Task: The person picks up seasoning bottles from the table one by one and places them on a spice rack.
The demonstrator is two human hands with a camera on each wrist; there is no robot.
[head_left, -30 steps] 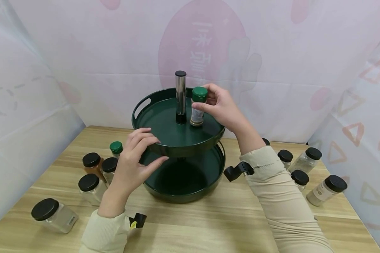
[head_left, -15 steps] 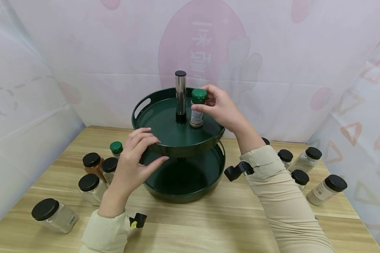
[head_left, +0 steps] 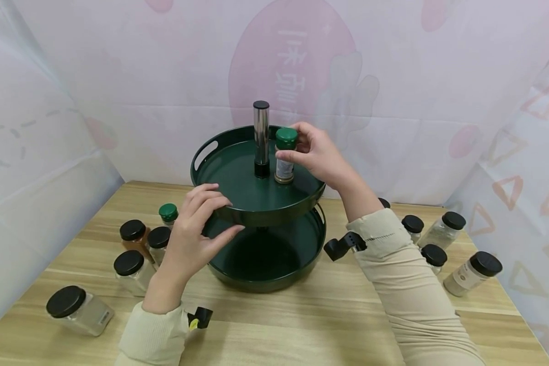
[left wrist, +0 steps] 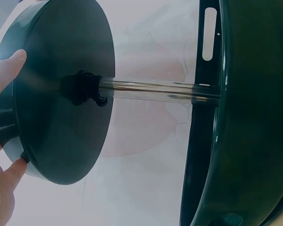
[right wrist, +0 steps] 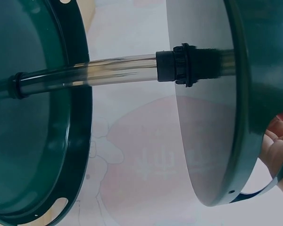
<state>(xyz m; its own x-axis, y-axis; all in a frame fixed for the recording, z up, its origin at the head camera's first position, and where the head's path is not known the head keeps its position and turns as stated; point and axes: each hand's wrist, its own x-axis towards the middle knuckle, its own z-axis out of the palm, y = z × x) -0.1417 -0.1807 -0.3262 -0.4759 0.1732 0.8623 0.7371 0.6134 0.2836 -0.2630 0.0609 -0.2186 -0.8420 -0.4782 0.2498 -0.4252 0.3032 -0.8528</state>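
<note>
A two-tier dark green round tray stands in the middle, its upper tier (head_left: pixel 238 190) above the lower tier (head_left: pixel 265 259). My right hand (head_left: pixel 317 155) pinches a spice jar (head_left: pixel 285 165) with a green cap between thumb and fingers. Upright, the jar is at the upper tier's floor, just right of the central metal post (head_left: pixel 261 134). My left hand (head_left: pixel 194 231) holds the upper tier's front left rim, fingers over it and thumb lower down. The left wrist view shows the left thumb (left wrist: pixel 12 66) against that tier. In the right wrist view, part of my right hand (right wrist: pixel 276 146) shows through a handle slot; the jar is hidden there.
Left on the wooden table (head_left: pixel 274 330) are several black-capped jars, including a clear one (head_left: pixel 80 310) nearest me, and another green-capped jar (head_left: pixel 168 213). More black-capped jars, one a labelled jar (head_left: pixel 472 274), stand at the right beside my sleeve. A printed cloth (head_left: pixel 174 76) hangs behind.
The right hand and jar have shifted very slightly left on the upper tier. My left hand keeps its place at the rim.
</note>
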